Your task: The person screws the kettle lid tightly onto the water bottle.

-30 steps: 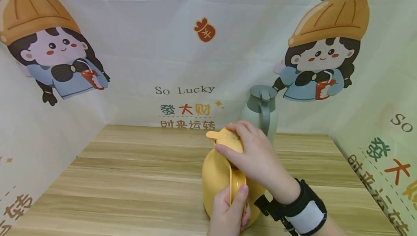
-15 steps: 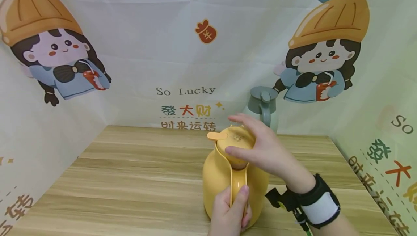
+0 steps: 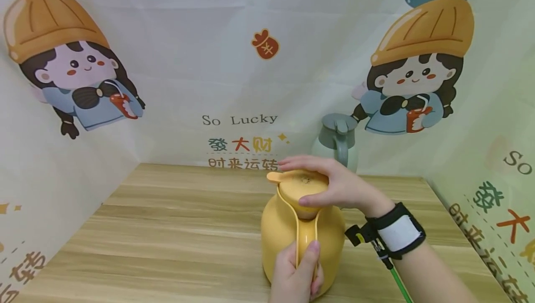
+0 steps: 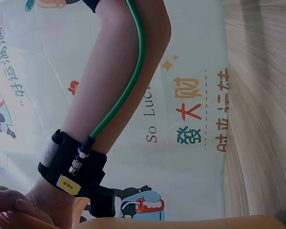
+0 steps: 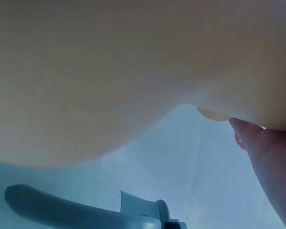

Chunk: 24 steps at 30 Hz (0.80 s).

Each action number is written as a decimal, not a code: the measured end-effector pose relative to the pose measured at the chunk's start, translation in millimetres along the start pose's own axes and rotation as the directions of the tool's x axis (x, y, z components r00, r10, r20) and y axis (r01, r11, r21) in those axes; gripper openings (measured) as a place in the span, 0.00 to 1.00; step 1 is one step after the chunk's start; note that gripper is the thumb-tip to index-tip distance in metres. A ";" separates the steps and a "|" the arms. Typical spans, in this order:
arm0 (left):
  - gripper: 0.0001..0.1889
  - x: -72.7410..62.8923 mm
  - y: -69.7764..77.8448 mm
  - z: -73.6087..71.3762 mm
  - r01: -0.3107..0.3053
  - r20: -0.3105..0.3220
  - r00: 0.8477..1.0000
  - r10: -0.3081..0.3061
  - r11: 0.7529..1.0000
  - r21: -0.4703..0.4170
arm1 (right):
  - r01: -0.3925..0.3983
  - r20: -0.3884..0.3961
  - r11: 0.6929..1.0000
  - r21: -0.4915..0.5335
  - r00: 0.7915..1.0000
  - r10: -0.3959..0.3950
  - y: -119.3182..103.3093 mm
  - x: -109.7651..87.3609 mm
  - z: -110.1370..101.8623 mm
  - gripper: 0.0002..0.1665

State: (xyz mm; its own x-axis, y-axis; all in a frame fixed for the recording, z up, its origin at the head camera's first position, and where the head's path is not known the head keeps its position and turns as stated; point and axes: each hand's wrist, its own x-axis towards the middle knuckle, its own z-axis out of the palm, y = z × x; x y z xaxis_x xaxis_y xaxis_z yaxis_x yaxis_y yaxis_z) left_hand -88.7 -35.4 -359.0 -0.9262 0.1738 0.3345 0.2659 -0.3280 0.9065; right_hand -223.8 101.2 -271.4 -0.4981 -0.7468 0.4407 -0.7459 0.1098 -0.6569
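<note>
A yellow thermos jug (image 3: 277,238) stands upright on the wooden table, its handle (image 3: 307,231) facing me. My left hand (image 3: 292,273) grips that handle low down, thumb over its front. On top sits a round yellow lid (image 3: 303,184) with a small tab pointing left. My right hand (image 3: 344,184) holds the lid from the right, thumb on the near side and fingers reaching over the far side; the far fingertips are partly hidden. In the right wrist view the jug's body (image 5: 86,86) fills the upper part, with part of the right hand (image 5: 274,162) at the right edge.
Behind the yellow jug stands a pale green jug (image 3: 355,156) with a grey lid (image 3: 334,121) and handle. A printed cloth (image 3: 175,61) hangs at the back and sides of the wooden table (image 3: 167,228). A green cable (image 3: 399,284) runs from the right wristband.
My right hand loosens from the lid, shifts right and spreads its fingers, then comes back around it with the wrist turned. My left hand stays on the handle.
</note>
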 end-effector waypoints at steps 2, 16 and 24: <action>0.24 -0.4 -0.6 0.1 -0.004 -0.001 1.000 0.004 1.000 0.000 | -0.005 -0.015 1.000 -0.004 1.000 0.005 -0.2 -0.8 2.4 0.29; 0.22 0.0 -2.7 -0.9 -0.032 0.021 0.999 0.033 0.999 -0.019 | -0.201 -0.223 0.967 -0.155 0.961 0.164 -20.7 -4.7 22.5 0.23; 0.21 0.3 -2.8 -0.5 -0.047 0.035 0.998 0.047 0.999 -0.016 | -0.352 -0.378 0.914 -0.202 0.889 0.259 -31.3 -4.7 36.5 0.24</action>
State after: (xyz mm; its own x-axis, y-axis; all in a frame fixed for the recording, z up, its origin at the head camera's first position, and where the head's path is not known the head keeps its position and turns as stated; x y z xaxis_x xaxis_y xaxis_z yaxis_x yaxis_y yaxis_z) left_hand -89.9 -34.9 -361.5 -0.9028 0.1902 0.3857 0.3045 -0.3508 0.8856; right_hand -182.0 77.4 -275.3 -0.8031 -0.3874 0.4527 -0.5954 0.4956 -0.6323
